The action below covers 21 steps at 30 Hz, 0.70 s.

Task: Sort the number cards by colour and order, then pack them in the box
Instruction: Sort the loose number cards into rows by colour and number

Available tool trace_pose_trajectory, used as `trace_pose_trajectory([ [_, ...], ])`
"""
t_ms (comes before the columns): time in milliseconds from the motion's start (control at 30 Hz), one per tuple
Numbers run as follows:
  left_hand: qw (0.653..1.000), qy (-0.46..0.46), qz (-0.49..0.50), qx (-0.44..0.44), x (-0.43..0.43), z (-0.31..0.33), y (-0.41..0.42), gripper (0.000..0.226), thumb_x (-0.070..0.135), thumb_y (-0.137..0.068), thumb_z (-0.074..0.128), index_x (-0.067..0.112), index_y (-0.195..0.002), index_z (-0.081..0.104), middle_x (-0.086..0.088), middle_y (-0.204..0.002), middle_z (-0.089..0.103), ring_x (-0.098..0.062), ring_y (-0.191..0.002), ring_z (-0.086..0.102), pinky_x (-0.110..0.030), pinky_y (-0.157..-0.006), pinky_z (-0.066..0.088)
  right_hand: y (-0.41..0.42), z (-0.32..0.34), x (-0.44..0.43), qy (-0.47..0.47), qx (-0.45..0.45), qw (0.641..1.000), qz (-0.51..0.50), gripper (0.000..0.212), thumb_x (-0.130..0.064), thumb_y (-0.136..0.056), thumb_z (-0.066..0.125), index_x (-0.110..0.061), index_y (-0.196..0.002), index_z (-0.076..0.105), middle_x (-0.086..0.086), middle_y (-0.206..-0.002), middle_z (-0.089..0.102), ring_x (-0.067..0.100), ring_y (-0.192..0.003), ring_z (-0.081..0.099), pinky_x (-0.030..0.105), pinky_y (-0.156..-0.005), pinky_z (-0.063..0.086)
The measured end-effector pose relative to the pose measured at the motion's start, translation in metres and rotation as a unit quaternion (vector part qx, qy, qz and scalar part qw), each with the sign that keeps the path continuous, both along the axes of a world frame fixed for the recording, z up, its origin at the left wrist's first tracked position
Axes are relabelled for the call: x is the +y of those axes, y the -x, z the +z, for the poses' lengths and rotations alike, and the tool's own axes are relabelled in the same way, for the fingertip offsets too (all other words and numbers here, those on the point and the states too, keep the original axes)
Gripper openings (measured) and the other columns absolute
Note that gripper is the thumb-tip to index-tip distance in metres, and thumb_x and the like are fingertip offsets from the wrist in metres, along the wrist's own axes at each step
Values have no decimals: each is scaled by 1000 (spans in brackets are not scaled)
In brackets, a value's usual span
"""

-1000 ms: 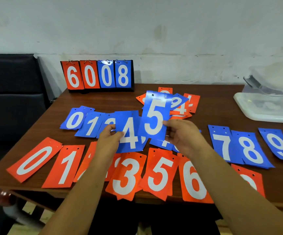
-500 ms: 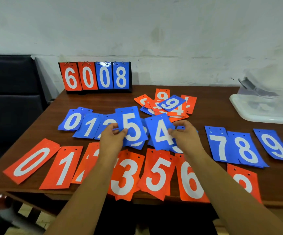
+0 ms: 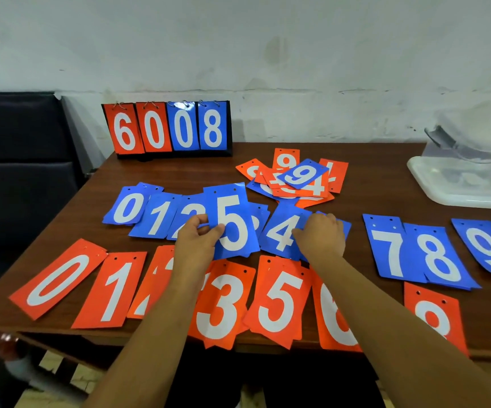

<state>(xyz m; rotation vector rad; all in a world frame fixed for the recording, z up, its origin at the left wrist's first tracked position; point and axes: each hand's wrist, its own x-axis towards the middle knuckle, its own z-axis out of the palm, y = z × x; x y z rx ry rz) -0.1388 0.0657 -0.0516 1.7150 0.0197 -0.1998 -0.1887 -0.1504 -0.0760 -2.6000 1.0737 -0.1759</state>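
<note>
Blue number cards lie in a middle row on the brown table [image 3: 368, 189]: 0 [image 3: 126, 208], 1 [image 3: 159, 217], 2, then 7 [image 3: 390, 250], 8 [image 3: 440, 257] and 9 [image 3: 487, 248] on the right. My left hand [image 3: 195, 240] pinches the blue 5 card [image 3: 232, 223] by its left edge, over the 2. My right hand [image 3: 321, 235] holds the blue 4 card [image 3: 282, 232] at its right side. A front row of orange cards shows 0 [image 3: 58, 279], 1 [image 3: 114, 290], 3 [image 3: 220, 307], 5 [image 3: 279, 300], 6 and 8 [image 3: 434, 316].
A loose pile of orange and blue cards [image 3: 300, 178] lies behind the rows. A flip scoreboard reading 6008 [image 3: 167, 129] stands at the back left. A clear plastic box with lid [image 3: 462, 178] sits at the right edge. A dark seat [image 3: 17, 160] stands left of the table.
The blue 5 passed from my right hand to my left and came down to the left. The blue 4 went to my right hand and moved right, settling lower onto the row.
</note>
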Motion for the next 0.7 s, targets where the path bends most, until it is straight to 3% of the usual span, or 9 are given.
trace_pose_trajectory([
  [67,1000,-1,-9,1,-2,-1,0,43,27,-89,70,21,-128,53,5,-113,60,-6,-88,61,-20,-60,53,7,7,-3,12,-19,999,22,33,-40,-89,63,-11,-106,60,11,-113,57,27,-111,52,38,-94,45],
  [133,1000,-1,-20,0,-6,-1,1,32,26,-89,69,23,-117,54,10,-104,62,0,-79,61,-16,-54,50,18,14,-8,-4,-39,998,42,32,-34,-94,59,-12,-117,59,9,-120,54,23,-113,53,37,-93,50],
  [233,999,7,-37,-1,-14,0,5,27,24,-90,68,27,-110,49,17,-89,56,3,-73,57,-14,-52,49,42,19,-17,-4,0,993,116,39,-37,-94,58,-16,-128,57,4,-130,53,20,-119,51,34,-96,48],
  [400,998,-11,-59,-1,-34,1,14,35,29,-86,72,23,-116,55,5,-109,65,-4,-82,63,-19,-55,50,69,27,-43,-1,86,980,182,45,-36,-95,57,-19,-136,52,1,-144,48,19,-131,45,33,-106,38],
  [567,995,-17,-101,18,-55,4,23,33,27,-86,72,26,-112,51,6,-105,59,-4,-78,62,-20,-54,52,83,36,-74,-28,96,979,179,39,-20,-95,57,-20,-134,54,2,-144,49,21,-127,49,30,-101,41],
  [700,992,-16,-120,21,-66,7,25,33,27,-86,72,25,-112,53,2,-112,63,-13,-92,67,-25,-61,57,90,36,-99,-28,107,978,178,38,-19,-95,59,-22,-132,55,-1,-146,47,22,-126,49,33,-99,44],
])
